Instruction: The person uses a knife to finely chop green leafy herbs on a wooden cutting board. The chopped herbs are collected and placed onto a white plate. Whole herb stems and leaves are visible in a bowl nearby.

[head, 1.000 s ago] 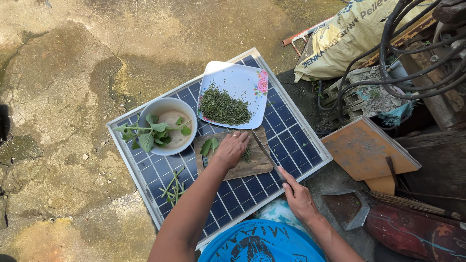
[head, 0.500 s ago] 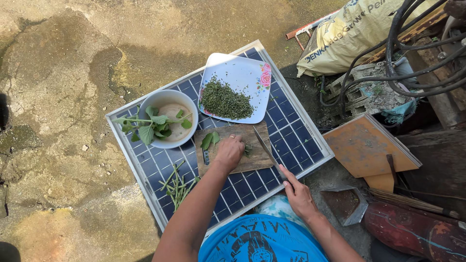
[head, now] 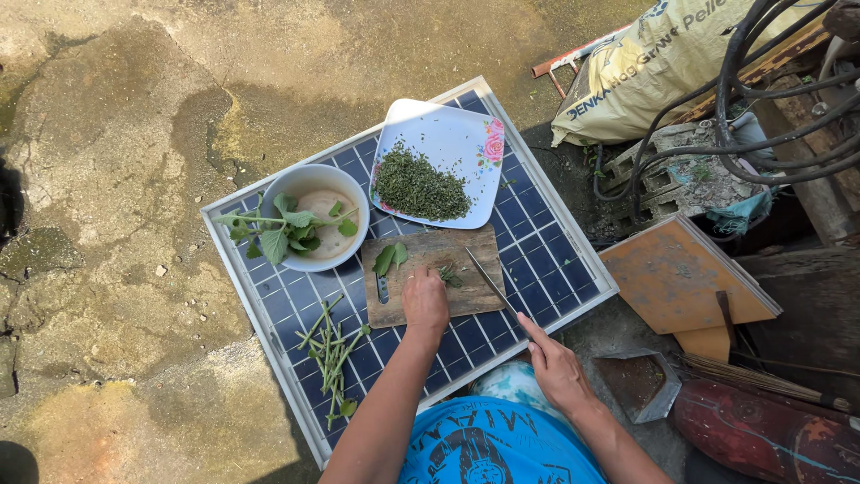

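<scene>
The left hand [head: 425, 303], which half a second earlier lay near the leaves at the left of the wooden chopping board [head: 430, 274], had shifted toward the board's middle, and the knife [head: 488, 278] now showed plainly on the board's right side. At far left, a round white bowl [head: 315, 229] held leafy green sprigs [head: 278, 226] that spilled over its rim onto the solar panel [head: 269, 305], a glossy grid of dark blue cells in a pale metal frame that served as the surface on rough, stained concrete. Bare green stems [head: 331, 354] lay in a loose heap below the bowl. Two whole leaves [head: 390, 257] rested on the worn, rectangular board. The left hand pressed down on chopped bits there, fingers curled loosely, grasping nothing that could be made out. Behind it, a square white plate [head: 470, 143] with a pink flower print carried a mound of finely chopped herbs [head: 417, 186]. The right hand [head: 555, 366] rested at the panel's edge, forefinger stretched toward the knife handle, fingers released.
</scene>
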